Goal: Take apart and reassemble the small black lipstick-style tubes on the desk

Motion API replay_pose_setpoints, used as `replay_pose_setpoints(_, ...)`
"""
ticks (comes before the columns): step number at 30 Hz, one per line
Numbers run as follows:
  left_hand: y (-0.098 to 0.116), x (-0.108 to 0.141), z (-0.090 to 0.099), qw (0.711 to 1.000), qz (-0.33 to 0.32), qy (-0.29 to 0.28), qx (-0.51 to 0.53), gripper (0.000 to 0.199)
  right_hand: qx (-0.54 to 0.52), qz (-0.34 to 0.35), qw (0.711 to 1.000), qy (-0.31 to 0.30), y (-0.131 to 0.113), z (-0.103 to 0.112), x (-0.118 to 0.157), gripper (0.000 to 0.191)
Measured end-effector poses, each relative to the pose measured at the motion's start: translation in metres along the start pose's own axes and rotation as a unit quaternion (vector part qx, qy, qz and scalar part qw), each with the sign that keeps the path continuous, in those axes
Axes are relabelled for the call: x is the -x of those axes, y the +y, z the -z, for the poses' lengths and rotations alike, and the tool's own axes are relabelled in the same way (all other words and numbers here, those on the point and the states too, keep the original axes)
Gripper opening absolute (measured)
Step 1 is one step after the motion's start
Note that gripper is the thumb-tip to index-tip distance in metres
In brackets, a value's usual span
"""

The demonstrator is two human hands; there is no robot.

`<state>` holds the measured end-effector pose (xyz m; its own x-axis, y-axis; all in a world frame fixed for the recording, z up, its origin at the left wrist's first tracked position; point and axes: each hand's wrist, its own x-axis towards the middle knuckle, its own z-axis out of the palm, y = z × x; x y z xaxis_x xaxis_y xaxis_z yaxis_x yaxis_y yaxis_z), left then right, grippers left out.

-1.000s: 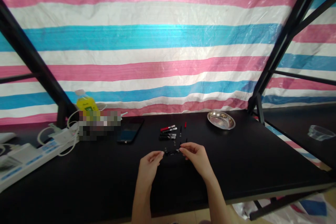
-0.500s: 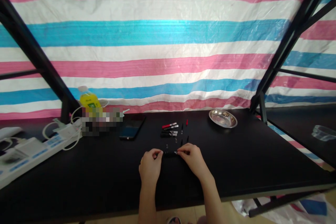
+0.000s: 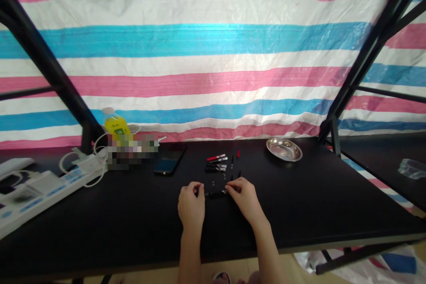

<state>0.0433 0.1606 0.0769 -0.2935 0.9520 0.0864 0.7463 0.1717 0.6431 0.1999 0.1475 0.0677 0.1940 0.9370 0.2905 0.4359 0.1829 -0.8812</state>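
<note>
Just above the black table, a black marker lies level between my two hands. My right hand pinches its right end between thumb and fingers. My left hand is closed at the other end, its fingertips pressed on a small dark piece that they mostly hide. A thin greyish part bridges the gap between that piece and the marker's barrel. Beyond my hands lie a red marker and several black markers. Small black tips, a red piece and tiny clear bits are scattered near them.
A round metal dish stands at the back right. Left of the markers lies a dark phone or tablet. Farther left are a yellow bottle and a white power strip with cables. A striped sheet hangs behind.
My left hand has drawn slightly away from the marker's barrel, and a thin part now shows between them. My right hand keeps its pinch. The view has shifted slightly.
</note>
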Motion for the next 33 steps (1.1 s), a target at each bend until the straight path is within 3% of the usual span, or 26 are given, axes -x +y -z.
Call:
replay_pose_setpoints(6, -0.003, -0.002, -0.007, 0.998, -0.041, 0.032, 0.021, 0.024, 0.008, 0.022, 0.999, 0.031, -0.008, -0.003, 0.0, 0.014)
replay_pose_setpoints(13, 0.002, -0.002, -0.008, 0.987, -0.077, 0.054, 0.134, 0.036, -0.003, -0.002, 1.0, -0.022, -0.015, -0.021, 0.004, 0.018)
replay_pose_setpoints(18, 0.006, 0.001, -0.007, 0.981, -0.113, 0.057, 0.145, 0.038, -0.008, -0.002, 0.999, -0.045, -0.017, -0.028, 0.005, 0.022)
replay_pose_setpoints(21, 0.004, 0.0, -0.01, 0.983, -0.117, 0.052, 0.135, 0.038, -0.025, 0.002, 1.0, -0.011, -0.016, -0.026, 0.003, 0.021)
replay_pose_setpoints(27, 0.001, 0.0, -0.015, 0.989, -0.135, 0.033, 0.054, 0.033, -0.038, -0.014, 0.992, 0.122, -0.008, -0.016, 0.0, 0.025)
replay_pose_setpoints(33, 0.005, 0.004, -0.014, 0.988, -0.148, 0.012, 0.031, 0.024, 0.044, -0.048, 0.996, 0.069, -0.012, -0.019, -0.002, 0.024)
